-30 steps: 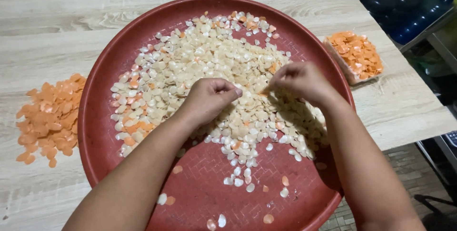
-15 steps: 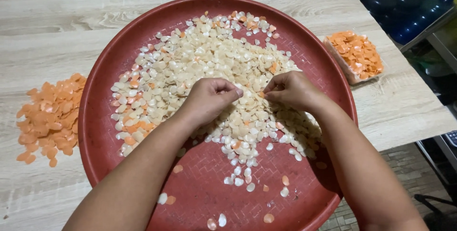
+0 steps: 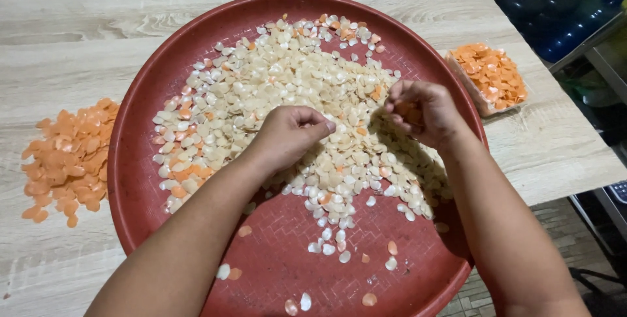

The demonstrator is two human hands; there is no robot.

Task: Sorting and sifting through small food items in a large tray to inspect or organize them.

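While my hands work over the middle of the heap, here is how things stand:

Left hand: my left hand [image 3: 290,133] rests knuckles-up on the pale shells [image 3: 287,88], fingers curled under and bunched together; whether anything sits between the tips I cannot tell, they are tucked out of sight.

Right hand: my right hand [image 3: 423,111] is lifted just above the heap, fingers curled in around a few orange pieces; a glimpse of orange shows inside the curl, so I judge it is pinching a small catch.

Tray: the big round red tray [image 3: 137,180] takes up most of the wooden table [image 3: 72,36]; its near part is mostly bare, with only stray pieces scattered there.

Heap: the pale shells lie thick across the far and middle part; orange ones are mixed in, most along the left edge [image 3: 186,183] and at the top.

Left pile: sorted orange shells [image 3: 65,157] sit on the table just beside the tray's left rim; a fair mound already.

Right container: a clear shallow container [image 3: 488,77] near the right rim holds more orange pieces, close to full.

Progress: I judge it well under way, not done; two orange lots are out, yet plenty of orange flecks remain in the heap.
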